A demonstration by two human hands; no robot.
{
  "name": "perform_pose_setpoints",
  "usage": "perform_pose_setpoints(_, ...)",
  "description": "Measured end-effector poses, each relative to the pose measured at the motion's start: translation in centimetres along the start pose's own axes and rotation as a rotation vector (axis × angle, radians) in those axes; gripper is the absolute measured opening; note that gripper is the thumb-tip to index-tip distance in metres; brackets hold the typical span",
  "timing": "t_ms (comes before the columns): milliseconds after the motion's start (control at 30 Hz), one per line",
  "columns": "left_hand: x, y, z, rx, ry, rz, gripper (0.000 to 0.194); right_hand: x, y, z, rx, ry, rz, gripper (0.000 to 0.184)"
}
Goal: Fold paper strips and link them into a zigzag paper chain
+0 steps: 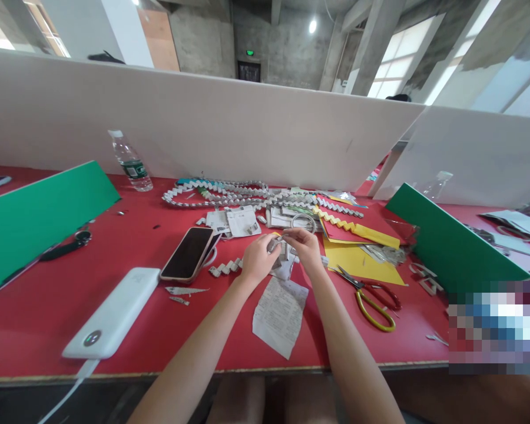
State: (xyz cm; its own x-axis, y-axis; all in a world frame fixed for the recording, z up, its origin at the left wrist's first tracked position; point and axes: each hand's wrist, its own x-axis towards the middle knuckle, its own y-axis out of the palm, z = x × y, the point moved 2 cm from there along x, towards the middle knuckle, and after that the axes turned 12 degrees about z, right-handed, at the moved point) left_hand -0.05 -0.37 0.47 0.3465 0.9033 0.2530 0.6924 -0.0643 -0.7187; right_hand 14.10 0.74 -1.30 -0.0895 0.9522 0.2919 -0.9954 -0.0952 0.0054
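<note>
My left hand (259, 258) and my right hand (304, 246) meet over the middle of the red table. Both have their fingers pinched on a small folded strip of printed paper, partly hidden by the fingers. To the left of my left hand lies a short zigzag paper chain (226, 268). Beneath my hands are loose paper pieces, and nearer to me a torn printed sheet (281, 315) lies flat. Behind them a long folded-paper chain (189, 203) loops across the table, and a yellow paper chain (335, 220) runs off to the right.
A phone (188, 253) and a white power bank (115, 312) with a cable lie left. Scissors (366, 294) rest right, near yellow paper (362, 263). A water bottle (132, 162) stands by the white partition (229, 129). Green boards (48, 218) flank both sides. Another person, blurred, is at far right.
</note>
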Motion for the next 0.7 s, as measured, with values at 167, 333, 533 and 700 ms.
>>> perform_pose_setpoints(167, 0.0, -0.1, 0.2, 0.127, -0.051, -0.022, 0.017, -0.1, 0.5, 0.3, 0.007, -0.019, 0.040, 0.014)
perform_pose_setpoints(333, 0.1, 0.1, 0.4, 0.243, -0.008, -0.013, 0.015, -0.3, 0.8, 0.6, -0.326, -0.076, 0.129, 0.014)
perform_pose_setpoints(533, 0.1, 0.1, 0.5, 0.166, 0.000, -0.039, 0.021, -0.5, 0.6, 1.0, -0.513, -0.127, 0.095, 0.013)
perform_pose_setpoints(700, 0.1, -0.2, 0.7, -0.015, -0.067, -0.091, 0.033, -0.4, 0.4, 1.0, -0.387, -0.084, -0.026, 0.013)
